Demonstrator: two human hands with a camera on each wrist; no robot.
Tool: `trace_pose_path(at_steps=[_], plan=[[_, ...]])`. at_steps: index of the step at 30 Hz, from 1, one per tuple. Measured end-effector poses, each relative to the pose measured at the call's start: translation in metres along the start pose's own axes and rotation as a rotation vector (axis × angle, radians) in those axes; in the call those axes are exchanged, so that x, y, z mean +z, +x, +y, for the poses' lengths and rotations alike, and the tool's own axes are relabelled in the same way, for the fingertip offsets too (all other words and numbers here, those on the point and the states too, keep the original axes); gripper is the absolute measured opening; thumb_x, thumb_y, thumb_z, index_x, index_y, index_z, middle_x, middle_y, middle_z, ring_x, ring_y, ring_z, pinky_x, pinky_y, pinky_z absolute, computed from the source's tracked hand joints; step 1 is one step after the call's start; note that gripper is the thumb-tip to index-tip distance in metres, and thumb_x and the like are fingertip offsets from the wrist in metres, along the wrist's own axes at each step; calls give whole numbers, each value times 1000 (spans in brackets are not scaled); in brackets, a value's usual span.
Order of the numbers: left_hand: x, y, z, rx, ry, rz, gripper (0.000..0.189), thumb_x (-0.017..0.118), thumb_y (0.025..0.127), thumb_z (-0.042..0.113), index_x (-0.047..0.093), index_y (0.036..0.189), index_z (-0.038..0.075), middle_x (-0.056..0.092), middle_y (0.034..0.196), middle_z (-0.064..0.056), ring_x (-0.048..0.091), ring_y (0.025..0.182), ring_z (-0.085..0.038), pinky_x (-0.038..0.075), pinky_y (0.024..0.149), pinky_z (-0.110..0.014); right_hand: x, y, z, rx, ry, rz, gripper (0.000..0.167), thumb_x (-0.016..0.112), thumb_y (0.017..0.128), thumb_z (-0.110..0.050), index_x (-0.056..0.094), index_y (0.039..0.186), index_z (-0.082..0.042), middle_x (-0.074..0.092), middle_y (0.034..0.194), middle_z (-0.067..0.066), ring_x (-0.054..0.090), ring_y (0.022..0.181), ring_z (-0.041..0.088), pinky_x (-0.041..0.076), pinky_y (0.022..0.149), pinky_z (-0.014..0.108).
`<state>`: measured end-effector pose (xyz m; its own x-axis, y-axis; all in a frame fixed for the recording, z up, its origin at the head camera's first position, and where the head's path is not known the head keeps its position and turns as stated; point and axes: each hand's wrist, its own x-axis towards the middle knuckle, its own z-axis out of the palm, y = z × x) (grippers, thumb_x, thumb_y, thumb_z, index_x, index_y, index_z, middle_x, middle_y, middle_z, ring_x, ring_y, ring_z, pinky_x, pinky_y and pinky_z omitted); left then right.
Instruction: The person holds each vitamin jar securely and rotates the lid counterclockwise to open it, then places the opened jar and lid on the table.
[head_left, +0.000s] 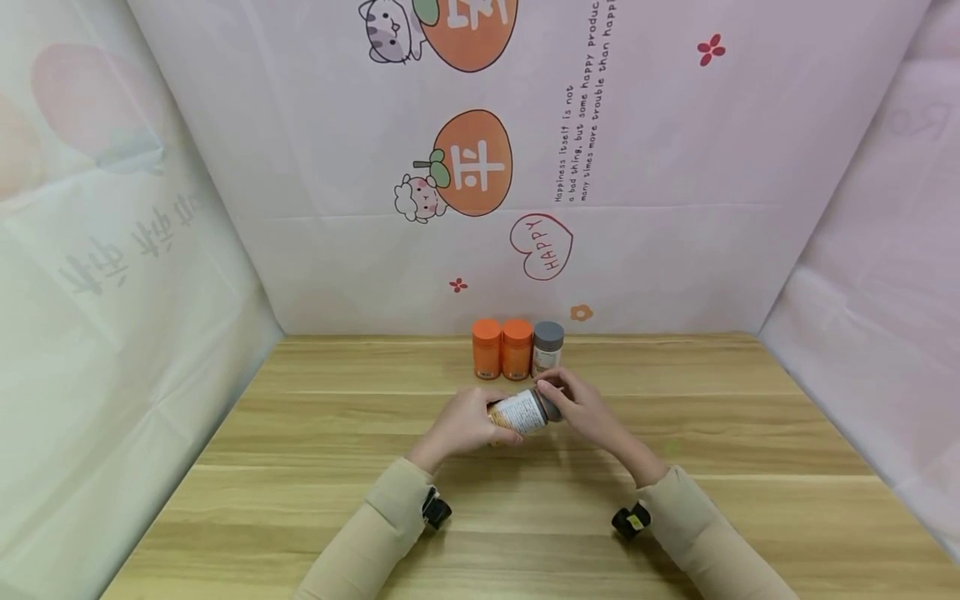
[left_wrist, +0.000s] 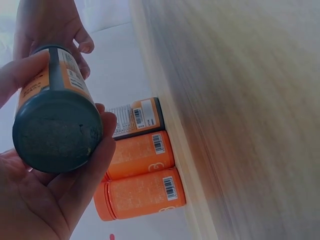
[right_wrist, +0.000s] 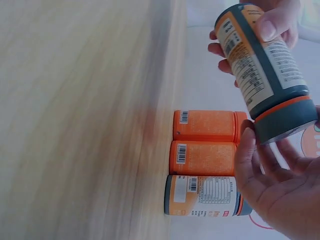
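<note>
A pill bottle (head_left: 519, 413) with a white and orange label is held tilted above the table. My left hand (head_left: 465, 425) grips it around the body, thumb along the label. Its dark grey cap (right_wrist: 287, 119) points to the right, and my right hand (head_left: 592, 414) holds that cap with its fingers and thumb. From the left wrist view the bottle's dark base (left_wrist: 57, 132) faces the camera, while the right hand shows beyond it at the cap end. In the right wrist view an orange ring shows just under the cap, which sits on the bottle.
Behind the hands, two orange bottles (head_left: 487, 350) and a grey-capped bottle (head_left: 548, 346) stand upright in a row near the back of the wooden table (head_left: 337, 467). A printed white cloth (head_left: 360, 275) hangs behind, with more cloth at both sides.
</note>
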<state>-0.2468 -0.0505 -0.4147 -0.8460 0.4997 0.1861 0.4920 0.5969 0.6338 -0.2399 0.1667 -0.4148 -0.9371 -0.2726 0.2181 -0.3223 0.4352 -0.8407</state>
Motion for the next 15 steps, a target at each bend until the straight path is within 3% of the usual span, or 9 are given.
trace_pose_path(at_steps=[7,15], plan=[[-1,0,1,-3,96,33,47,83,64,41,71,104,20,66,80,9,56,67,-6,45,58,-22,-2,1,-4,148,62,-51,45,48,97,-41,53,123,-4,58,115,19,58,93,23,54,72,47],[-2,-1,1,4,108,47,45,83,63,41,71,101,21,65,78,9,55,66,-6,44,58,-22,-3,1,-4,177,123,-100,47,48,97,-41,52,123,-2,57,114,21,59,90,21,54,74,47]])
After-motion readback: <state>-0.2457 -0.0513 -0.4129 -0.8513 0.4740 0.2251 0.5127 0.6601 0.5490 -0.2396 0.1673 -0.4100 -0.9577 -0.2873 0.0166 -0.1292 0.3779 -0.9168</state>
